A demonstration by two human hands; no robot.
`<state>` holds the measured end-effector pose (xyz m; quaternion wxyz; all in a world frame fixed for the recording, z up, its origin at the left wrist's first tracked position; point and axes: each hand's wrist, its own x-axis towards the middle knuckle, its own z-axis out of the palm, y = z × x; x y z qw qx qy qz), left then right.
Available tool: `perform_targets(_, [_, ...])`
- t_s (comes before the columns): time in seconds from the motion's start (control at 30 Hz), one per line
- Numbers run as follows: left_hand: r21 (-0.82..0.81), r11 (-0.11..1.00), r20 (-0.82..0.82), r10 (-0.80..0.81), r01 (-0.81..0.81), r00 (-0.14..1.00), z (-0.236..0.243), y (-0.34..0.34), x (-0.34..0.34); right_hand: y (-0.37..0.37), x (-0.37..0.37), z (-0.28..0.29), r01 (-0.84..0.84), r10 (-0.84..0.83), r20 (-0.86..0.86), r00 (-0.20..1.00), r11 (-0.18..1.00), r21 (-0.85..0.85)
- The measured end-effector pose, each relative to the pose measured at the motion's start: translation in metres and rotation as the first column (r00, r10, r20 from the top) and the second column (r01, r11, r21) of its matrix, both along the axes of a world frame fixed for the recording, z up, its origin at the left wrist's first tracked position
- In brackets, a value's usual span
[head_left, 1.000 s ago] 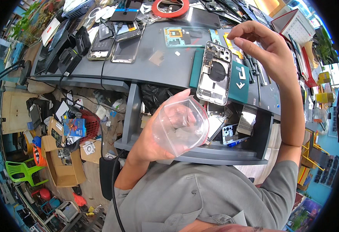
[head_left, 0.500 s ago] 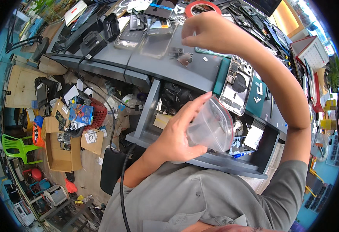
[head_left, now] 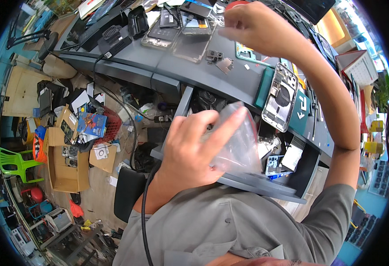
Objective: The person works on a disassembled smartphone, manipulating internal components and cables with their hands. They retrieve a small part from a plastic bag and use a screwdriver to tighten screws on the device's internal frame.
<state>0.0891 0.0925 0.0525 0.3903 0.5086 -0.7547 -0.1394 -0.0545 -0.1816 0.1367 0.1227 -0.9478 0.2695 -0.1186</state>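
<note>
1. Cluttered repair shop: grey workbench (head_left: 172, 66) runs across the top of the head view, floor below-left is littered with cardboard boxes (head_left: 65, 168), and a green plastic chair (head_left: 14, 162) stands near the left edge.
2. Left hand (head_left: 194, 150) is up in front of the person's chest, fingers curled and gripping a clear plastic bag (head_left: 241, 146). Thumb and index pinch the bag at its upper edge; the bag hangs to the right of the palm, in front of the open drawer (head_left: 287, 164) under the bench.
3. Bag contents: can't tell, the film is see-through but blurred.
4. Right hand (head_left: 243, 24) is stretched out over the far side of the bench, fingers bunched together in a pinch. Whether anything sits between the fingertips is too small to make out.
5. Opened phone back housing (head_left: 281, 97) lies on a teal mat (head_left: 298, 111) at the right part of the bench, below the right forearm and well apart from both hands.
6. More phones and screens (head_left: 176, 31) lie in a group on the bench left of the right hand; small camera module (head_left: 214, 55) sits loose just below it.
7. Black cable (head_left: 143, 221) runs down the grey shirt (head_left: 230, 230).
</note>
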Motion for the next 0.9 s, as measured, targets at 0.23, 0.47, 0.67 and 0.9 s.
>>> perform_targets(0.23, [0.257, 0.966, 0.263, -0.107, 0.038, 0.959, -0.038, -0.004, -0.03, -0.005, 0.007, -0.025, -0.124, 0.124, -0.004, 0.992, 0.992, -0.01])
perform_targets(0.47, [0.352, 0.919, 0.138, -0.239, 0.178, 0.961, -0.053, 0.001, -0.042, 0.018, 0.038, -0.034, -0.062, 0.056, -0.304, 0.951, 0.998, -0.011])
perform_targets(0.67, [0.256, 0.937, 0.113, -0.274, 0.239, 0.955, -0.063, -0.004, -0.057, 0.016, 0.029, -0.043, -0.154, 0.13, -0.254, 0.958, 0.985, -0.075])
perform_targets(0.9, [0.176, 0.954, 0.044, -0.255, 0.244, 0.966, -0.052, -0.008, -0.053, 0.022, 0.037, -0.042, -0.165, 0.133, -0.296, 0.946, 0.982, -0.088])
